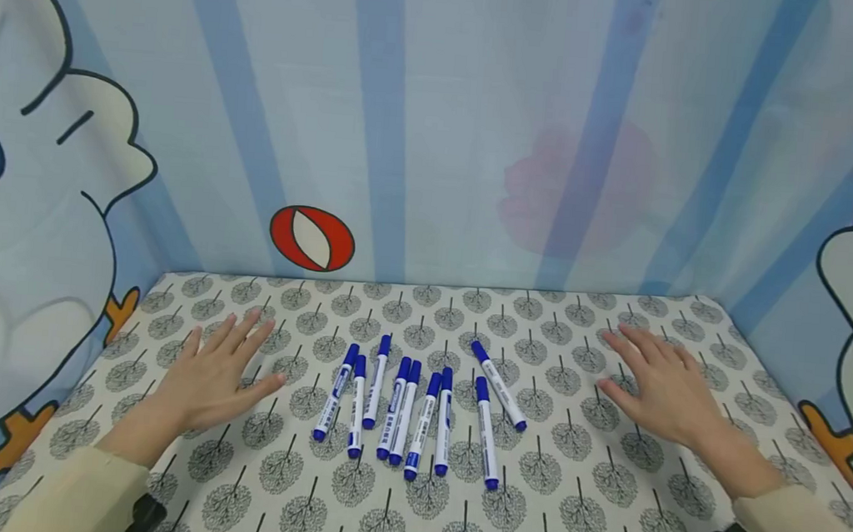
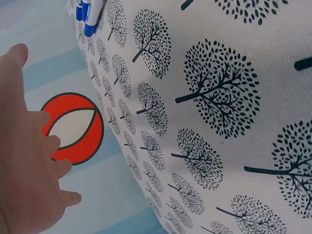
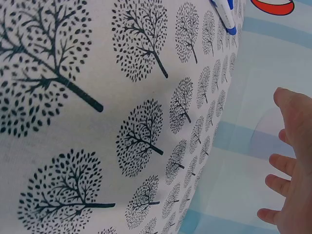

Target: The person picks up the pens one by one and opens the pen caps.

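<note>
Several blue-capped white markers lie side by side in the middle of the tree-print tabletop, mostly pointing away from me; one marker at the right lies slanted. My left hand rests flat on the cloth to the left of the row, fingers spread, holding nothing. My right hand lies flat to the right of the row, also empty. The left wrist view shows the left hand with fingers straight and marker ends at the top edge. In the right wrist view, straight fingers of the right hand and one marker tip appear.
Cartoon-print fabric walls with blue stripes enclose the table at the back and on both sides. A red and white ball print sits on the back wall just above the table's far edge. Beige sleeves cover both forearms.
</note>
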Demonstrator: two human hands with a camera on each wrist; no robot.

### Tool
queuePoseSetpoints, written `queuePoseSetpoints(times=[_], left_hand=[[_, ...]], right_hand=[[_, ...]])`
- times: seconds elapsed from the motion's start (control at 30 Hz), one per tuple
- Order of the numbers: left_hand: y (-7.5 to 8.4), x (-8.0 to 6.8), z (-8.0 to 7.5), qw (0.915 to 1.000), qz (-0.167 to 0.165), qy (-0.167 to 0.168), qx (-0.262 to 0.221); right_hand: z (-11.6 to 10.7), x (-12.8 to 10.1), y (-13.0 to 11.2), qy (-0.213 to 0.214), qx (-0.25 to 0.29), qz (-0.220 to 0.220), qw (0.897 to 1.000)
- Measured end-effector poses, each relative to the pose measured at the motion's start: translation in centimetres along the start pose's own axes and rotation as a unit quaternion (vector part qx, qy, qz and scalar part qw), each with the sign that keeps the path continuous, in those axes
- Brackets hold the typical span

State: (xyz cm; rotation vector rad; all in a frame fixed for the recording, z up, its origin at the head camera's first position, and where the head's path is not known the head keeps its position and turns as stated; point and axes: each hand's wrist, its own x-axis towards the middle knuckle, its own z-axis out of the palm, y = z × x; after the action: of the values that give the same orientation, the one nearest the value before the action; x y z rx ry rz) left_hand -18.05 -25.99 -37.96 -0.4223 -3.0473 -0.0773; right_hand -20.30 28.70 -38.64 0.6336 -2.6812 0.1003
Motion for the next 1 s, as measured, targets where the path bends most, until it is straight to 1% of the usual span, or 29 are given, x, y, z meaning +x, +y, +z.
queuePoseSetpoints(times=[0.13, 0.2, 0.37, 0.5, 0.7, 0.87, 1.0], left_hand=[[0.1, 0.1, 0.0, 0.9999, 0.002, 0.008, -0.011], [0.2, 0.2, 0.0, 0.9997, 0.005, 0.017, -0.019], [0.5, 0.4, 0.3, 0.9981, 0.013, 0.051, -0.031], [0.8, 0.6, 0.7, 0.9970, 0.022, 0.059, -0.044], [1.4, 0.7, 1.1, 0.9959, 0.024, 0.057, -0.065], [1.8, 1.0, 1.7, 0.9945, 0.023, 0.070, -0.074], [2.5, 1.2, 1.9, 0.9924, 0.018, 0.089, -0.084]], right_hand=[[0.0, 0.3, -0.1, 0.018, 0.006, -0.010, 1.000], [0.0, 0.5, -0.3, 0.024, 0.010, -0.010, 1.000], [0.0, 0.9, -0.7, 0.027, 0.019, 0.002, 0.999], [-0.1, 1.4, -1.1, 0.029, 0.037, 0.005, 0.999], [0.0, 1.9, -1.7, 0.037, 0.055, -0.014, 0.998], [0.1, 2.3, -2.3, 0.052, 0.060, -0.035, 0.996], [0.2, 2.6, -2.8, 0.063, 0.069, -0.055, 0.994]])
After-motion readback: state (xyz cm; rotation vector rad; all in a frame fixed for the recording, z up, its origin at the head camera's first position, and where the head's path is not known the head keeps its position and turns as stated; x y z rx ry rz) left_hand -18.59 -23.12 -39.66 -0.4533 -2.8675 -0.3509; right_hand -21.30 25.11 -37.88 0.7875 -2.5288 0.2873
